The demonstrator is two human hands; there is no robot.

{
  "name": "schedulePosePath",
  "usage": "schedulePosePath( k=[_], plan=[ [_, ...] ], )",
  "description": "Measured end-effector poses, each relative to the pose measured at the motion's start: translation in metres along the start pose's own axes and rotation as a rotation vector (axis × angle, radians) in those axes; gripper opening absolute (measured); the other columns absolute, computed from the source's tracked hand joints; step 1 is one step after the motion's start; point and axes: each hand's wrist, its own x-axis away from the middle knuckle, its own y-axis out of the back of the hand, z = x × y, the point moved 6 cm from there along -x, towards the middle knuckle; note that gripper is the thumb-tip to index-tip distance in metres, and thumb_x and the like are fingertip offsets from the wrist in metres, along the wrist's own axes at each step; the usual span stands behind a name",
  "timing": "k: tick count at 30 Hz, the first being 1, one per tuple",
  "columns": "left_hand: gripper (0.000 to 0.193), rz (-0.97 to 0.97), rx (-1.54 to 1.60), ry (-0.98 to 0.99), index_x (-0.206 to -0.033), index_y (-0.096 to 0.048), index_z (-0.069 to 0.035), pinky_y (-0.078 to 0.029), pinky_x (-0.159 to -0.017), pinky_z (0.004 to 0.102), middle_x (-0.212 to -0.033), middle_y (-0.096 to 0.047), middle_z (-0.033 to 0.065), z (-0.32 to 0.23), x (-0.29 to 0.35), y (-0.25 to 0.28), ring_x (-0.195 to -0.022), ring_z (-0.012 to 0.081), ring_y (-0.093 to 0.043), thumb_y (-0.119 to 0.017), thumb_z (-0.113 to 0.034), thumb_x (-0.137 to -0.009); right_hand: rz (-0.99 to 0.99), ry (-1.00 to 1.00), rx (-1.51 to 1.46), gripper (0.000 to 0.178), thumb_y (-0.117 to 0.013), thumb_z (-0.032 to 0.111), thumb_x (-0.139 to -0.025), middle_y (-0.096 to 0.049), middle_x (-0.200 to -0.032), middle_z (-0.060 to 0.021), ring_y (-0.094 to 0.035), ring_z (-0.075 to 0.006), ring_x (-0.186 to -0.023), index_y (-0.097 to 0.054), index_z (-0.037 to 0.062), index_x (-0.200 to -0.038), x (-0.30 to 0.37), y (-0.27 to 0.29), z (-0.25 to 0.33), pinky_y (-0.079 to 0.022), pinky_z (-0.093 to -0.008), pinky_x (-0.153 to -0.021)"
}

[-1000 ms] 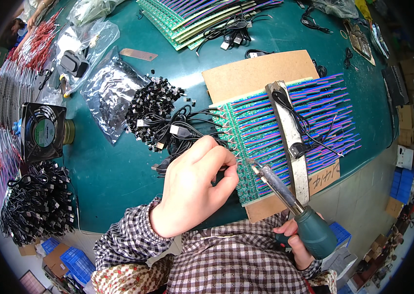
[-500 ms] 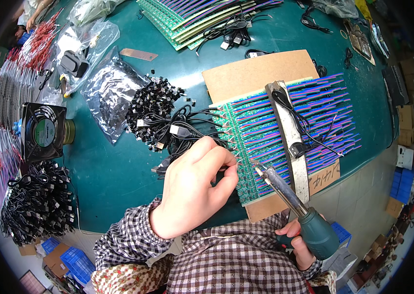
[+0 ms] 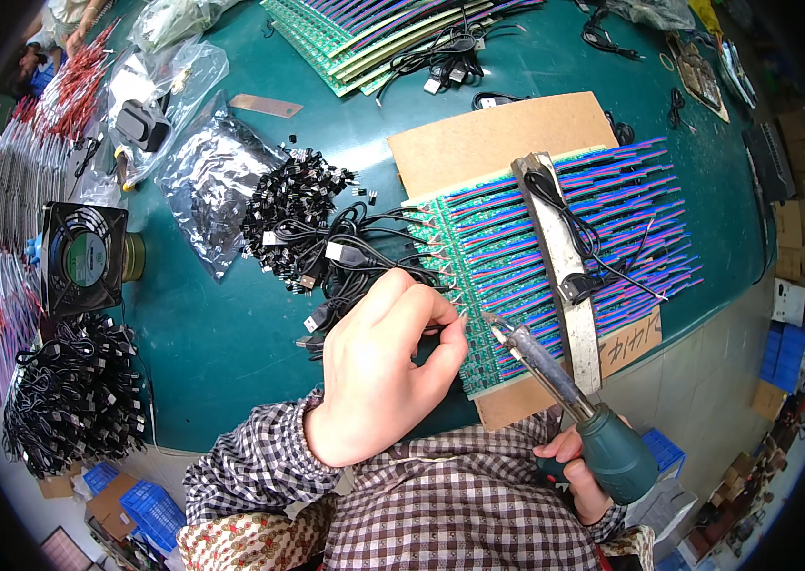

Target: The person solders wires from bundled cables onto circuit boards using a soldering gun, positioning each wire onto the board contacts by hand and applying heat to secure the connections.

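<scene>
My left hand [image 3: 388,366] is pinched, thumb against forefinger, at the left edge of a green circuit board panel [image 3: 459,257]. Whatever lies between those fingertips is hidden. Thin wire ends of black USB cables [image 3: 350,252] are joined along the same edge, just beyond the fingers. My right hand [image 3: 578,471] grips a soldering iron [image 3: 612,452] by its dark green handle. Its metal tip points up and left, over the board close to my left fingertips. Rows of blue, red and black wires [image 3: 612,205] run rightward from the panel.
A metal bar [image 3: 559,276] with a black cable on it lies across the wires. Cardboard [image 3: 497,143] sits under the panel. Small black connectors [image 3: 293,205], a silvery bag [image 3: 217,181], a fan [image 3: 86,257] and bundled cables [image 3: 74,400] stand left. More panels [image 3: 364,71] are stacked at the back.
My left hand has shifted very slightly right, still pinched at the board edge. The soldering iron's tip has moved a little up and left; the right hand's grip is unchanged.
</scene>
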Motion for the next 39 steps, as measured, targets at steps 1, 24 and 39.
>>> schedulePosePath(
  k=[1,24,39],
  plan=[
    [0.013,-0.01,-0.004,-0.01,-0.075,-0.061,-0.004,-0.034,-0.045,0.0228,-0.07,-0.051,0.0012,-0.0007,0.0,0.0001,-0.053,0.0083,-0.042,-0.072,0.001,-0.072,-0.002,0.002,0.003,0.036,-0.073,0.002,-0.076,-0.062,-0.08,-0.0136,-0.065,-0.0248,-0.076,-0.05,-0.0061,-0.102,0.0003,0.0003,0.0,-0.057,-0.0441,-0.076],
    [0.014,-0.017,0.028,0.025,-0.073,-0.059,-0.003,-0.032,-0.045,0.0221,-0.068,-0.049,0.0004,-0.0002,0.0003,-0.002,-0.053,0.0071,-0.04,-0.072,0.001,-0.072,0.044,-0.023,0.054,0.044,-0.073,0.0,-0.076,-0.063,-0.079,-0.0148,-0.067,-0.0234,-0.076,-0.048,-0.0095,-0.11,0.0027,0.0017,-0.0046,-0.058,-0.0447,-0.078],
    [0.014,-0.016,0.013,0.022,-0.073,-0.059,-0.004,-0.033,-0.045,0.0223,-0.067,-0.049,0.0004,-0.0007,-0.0001,-0.0025,-0.053,0.0072,-0.041,-0.072,0.002,-0.071,0.073,-0.019,0.061,0.045,-0.073,-0.002,-0.075,-0.064,-0.082,-0.0159,-0.067,-0.0229,-0.079,-0.047,-0.0086,-0.111,0.0029,0.0002,-0.0055,-0.057,-0.0433,-0.079]
  ],
)
